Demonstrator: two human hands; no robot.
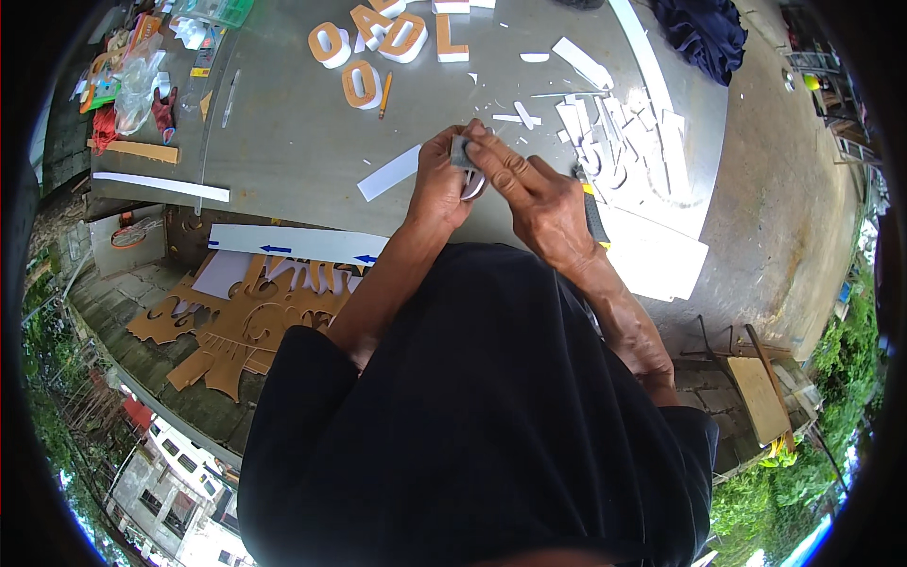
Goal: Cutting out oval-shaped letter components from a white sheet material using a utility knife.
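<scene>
Head view: left hand (pixel 439 184) and right hand (pixel 529 194) pinched together on a small white curved foam-like piece (pixel 470 180), just below the cut-out letters (pixel 387 42) on the grey table (pixel 283 142). Fingers closed tight round it. Probably light, thin, easily snapped; best held at the edges. Knife (pixel 593 213) under right hand.

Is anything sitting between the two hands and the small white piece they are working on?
Nothing visible does. The left hand and right hand both already touch the small white piece, holding it just above the grey table. The white offcuts lie to the right, apart.
</scene>
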